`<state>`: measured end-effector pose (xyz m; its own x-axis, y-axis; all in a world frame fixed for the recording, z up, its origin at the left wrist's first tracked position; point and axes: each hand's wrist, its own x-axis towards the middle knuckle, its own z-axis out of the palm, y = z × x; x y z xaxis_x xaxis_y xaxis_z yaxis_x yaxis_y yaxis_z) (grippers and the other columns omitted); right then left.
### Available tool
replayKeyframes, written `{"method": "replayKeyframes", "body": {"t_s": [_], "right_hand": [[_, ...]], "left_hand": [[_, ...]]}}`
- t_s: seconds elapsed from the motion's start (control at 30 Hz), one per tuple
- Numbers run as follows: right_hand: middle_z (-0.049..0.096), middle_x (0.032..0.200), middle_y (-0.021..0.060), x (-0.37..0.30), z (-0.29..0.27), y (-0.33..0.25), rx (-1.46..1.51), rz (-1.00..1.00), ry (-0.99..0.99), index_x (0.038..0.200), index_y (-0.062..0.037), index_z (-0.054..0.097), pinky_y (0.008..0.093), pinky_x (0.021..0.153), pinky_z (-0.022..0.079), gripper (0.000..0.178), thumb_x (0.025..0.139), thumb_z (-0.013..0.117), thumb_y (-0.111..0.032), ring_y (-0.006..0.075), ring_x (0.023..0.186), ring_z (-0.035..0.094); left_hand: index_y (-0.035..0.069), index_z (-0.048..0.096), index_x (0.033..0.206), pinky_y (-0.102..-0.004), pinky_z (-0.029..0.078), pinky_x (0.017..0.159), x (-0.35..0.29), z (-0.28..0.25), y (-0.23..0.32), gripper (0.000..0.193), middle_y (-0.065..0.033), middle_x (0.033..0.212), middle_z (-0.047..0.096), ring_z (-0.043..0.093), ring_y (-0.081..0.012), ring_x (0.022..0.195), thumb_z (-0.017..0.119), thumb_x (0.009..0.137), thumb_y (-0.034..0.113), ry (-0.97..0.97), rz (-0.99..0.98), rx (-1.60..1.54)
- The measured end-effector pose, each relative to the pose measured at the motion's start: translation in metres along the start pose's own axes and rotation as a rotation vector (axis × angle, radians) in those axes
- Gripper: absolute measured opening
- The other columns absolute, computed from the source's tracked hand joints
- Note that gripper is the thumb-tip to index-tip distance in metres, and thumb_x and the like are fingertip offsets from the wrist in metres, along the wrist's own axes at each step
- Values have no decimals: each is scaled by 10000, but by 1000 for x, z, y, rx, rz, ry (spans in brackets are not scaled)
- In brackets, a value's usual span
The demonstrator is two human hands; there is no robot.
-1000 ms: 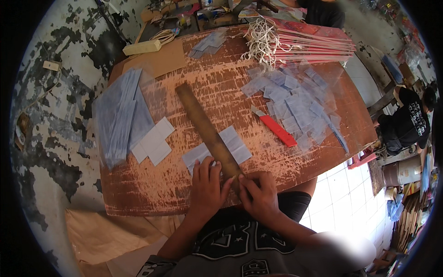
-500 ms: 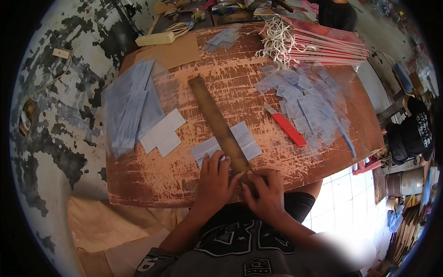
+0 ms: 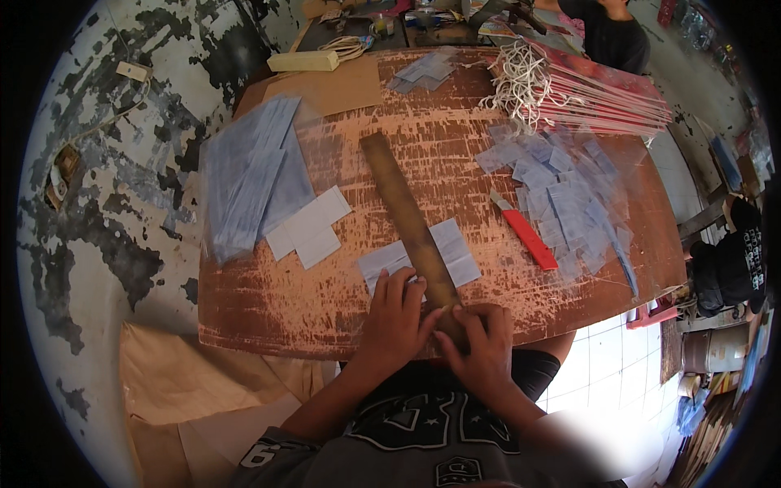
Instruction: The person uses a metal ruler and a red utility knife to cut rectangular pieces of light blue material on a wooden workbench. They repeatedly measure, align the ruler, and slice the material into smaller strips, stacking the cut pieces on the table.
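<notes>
A long brownish ruler lies slanted across a pale bluish sheet, which shows on both sides of it. My left hand rests on the sheet's near left part, fingers bent and apart, thumb reaching to the ruler's edge. Around the ruler's near end, the fingers and thumb of my right hand are closed. A red utility knife with its blade out lies to the right, beside a loose heap of clear bluish plastic pieces. Left of the ruler are several white cut pieces.
Long bluish plastic sheets are stacked at the table's left, near brown cardboard and a cream-coloured block. Red bags with white cords lie at the far right. Another person is beyond them.
The view has shifted a little, so the table and everything on it sit farther right in the picture. Both hands keep their places at the ruler and sheet.
</notes>
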<state>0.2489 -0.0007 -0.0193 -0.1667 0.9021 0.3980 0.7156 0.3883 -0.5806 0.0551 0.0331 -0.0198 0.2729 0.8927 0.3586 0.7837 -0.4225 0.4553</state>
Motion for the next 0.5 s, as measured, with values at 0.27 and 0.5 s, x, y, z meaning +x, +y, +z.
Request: {"method": "replayKeyframes", "body": {"t_s": [0.27,0.5], "right_hand": [[614,1203,164,1,0,2,2,-7,-15,1320,-45,718,490,884,505,504,894,894,-247,372,1051,591],[612,1178,146,-1,1,3,0,-11,-6,1309,-35,726,492,864,474,495,901,886,-265,351,1033,585]], "left_hand": [[-38,557,1375,-664,373,1223,3,1,-2,515,-268,1427,503,526,-524,1300,783,1005,240,-14,9,-2],[-35,576,1352,-673,411,1200,3,0,1,515,-248,1426,512,539,-490,1264,801,985,249,7,19,24]]}}
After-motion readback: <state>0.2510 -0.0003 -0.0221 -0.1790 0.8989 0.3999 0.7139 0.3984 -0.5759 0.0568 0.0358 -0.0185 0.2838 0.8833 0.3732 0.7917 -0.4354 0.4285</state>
